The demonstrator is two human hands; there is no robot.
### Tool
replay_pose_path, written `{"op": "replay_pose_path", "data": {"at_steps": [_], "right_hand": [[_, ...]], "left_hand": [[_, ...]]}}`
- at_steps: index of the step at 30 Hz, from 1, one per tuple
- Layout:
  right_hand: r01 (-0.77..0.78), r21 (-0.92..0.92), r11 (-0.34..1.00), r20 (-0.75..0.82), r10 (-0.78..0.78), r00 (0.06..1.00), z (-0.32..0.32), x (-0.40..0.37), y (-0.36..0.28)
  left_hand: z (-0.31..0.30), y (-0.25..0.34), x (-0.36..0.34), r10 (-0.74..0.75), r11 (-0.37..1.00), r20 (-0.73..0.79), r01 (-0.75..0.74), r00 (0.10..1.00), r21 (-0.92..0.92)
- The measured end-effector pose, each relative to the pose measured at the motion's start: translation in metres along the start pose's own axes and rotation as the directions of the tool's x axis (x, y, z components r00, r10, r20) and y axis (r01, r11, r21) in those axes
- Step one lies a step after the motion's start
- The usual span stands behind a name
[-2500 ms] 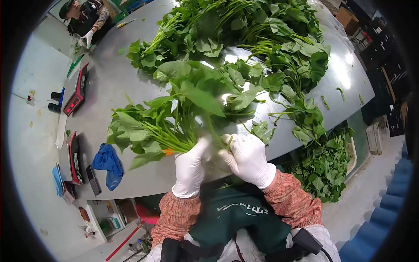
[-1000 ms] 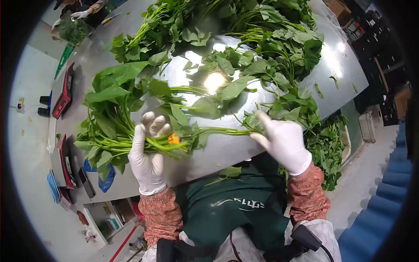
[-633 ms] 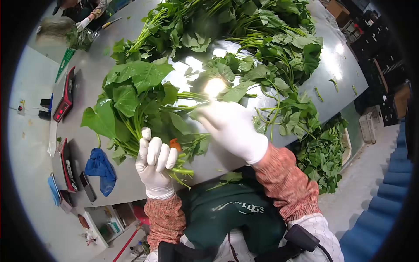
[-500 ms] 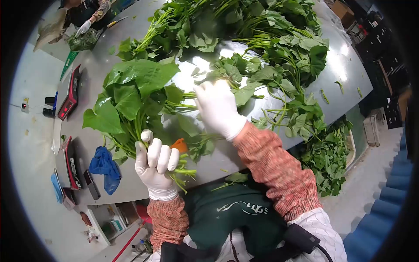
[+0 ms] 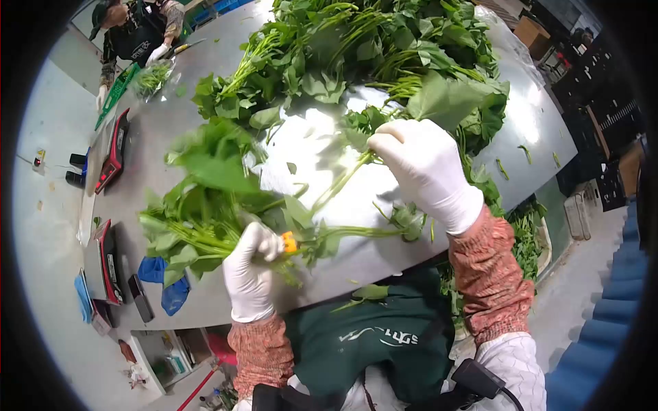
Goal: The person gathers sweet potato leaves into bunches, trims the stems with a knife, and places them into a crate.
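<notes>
My left hand (image 5: 252, 274) is closed around the stems of a bunch of leafy greens (image 5: 185, 236), whose leaves fan out to the left, partly smeared by motion. Cut stem ends poke out below the fist. A small orange piece (image 5: 290, 242) shows right at its fingertips. With fingers pinched, my right hand (image 5: 428, 168) grips a leafy green stem (image 5: 343, 179) that slants down to the left over the bright tabletop. More loose stems (image 5: 363, 232) lie between the two hands.
A large heap of greens (image 5: 322, 61) covers the back of the metal table (image 5: 212, 301). Red scales (image 5: 113, 151) and a blue plastic bag (image 5: 164, 282) sit at left. A co-worker (image 5: 140, 34) stands far left near a green basket (image 5: 118, 94). Greens fill a bin (image 5: 524, 257) at lower right.
My right hand has moved right, drawing a stem from the greens. My left fist has turned and its bunch has tipped lower to the left. The co-worker has come further into view.
</notes>
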State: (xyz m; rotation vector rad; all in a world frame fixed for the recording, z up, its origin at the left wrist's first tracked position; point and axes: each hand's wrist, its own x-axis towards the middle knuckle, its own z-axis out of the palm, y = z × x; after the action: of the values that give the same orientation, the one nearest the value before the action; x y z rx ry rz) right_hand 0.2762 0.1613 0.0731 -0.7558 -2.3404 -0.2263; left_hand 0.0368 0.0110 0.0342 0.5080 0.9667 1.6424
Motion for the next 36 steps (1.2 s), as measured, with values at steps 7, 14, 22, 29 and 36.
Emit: {"op": "replay_pose_path", "data": {"at_steps": [7,14,22,29,36], "right_hand": [[0.251,0.122,0.96,0.13,-0.267,0.955,-0.019,0.009,-0.043],[-0.343,0.677,0.651,-0.051,0.506,0.861,-0.029,-0.026,-0.05],[-0.759,0.65,0.044,0.666,0.447,0.597,0.009,-0.072,-0.095],[-0.747,0.659,-0.09,0.723,0.351,0.595,0.014,-0.075,-0.097],[-0.691,0.72,0.063,0.596,0.455,0.662,0.011,-0.088,-0.103]], "left_hand": [[0.042,-0.035,-0.017,-0.197,0.927,-0.002,0.187,0.98,0.326],[0.041,-0.049,-0.013,-0.245,0.964,0.009,0.245,0.969,-0.109],[0.052,-0.055,-0.017,-0.231,0.971,-0.09,0.224,0.969,-0.09],[0.037,-0.06,-0.018,-0.166,0.986,0.04,0.166,0.985,-0.001],[0.035,-0.054,-0.016,-0.352,0.934,-0.015,0.353,0.936,0.053]]}}
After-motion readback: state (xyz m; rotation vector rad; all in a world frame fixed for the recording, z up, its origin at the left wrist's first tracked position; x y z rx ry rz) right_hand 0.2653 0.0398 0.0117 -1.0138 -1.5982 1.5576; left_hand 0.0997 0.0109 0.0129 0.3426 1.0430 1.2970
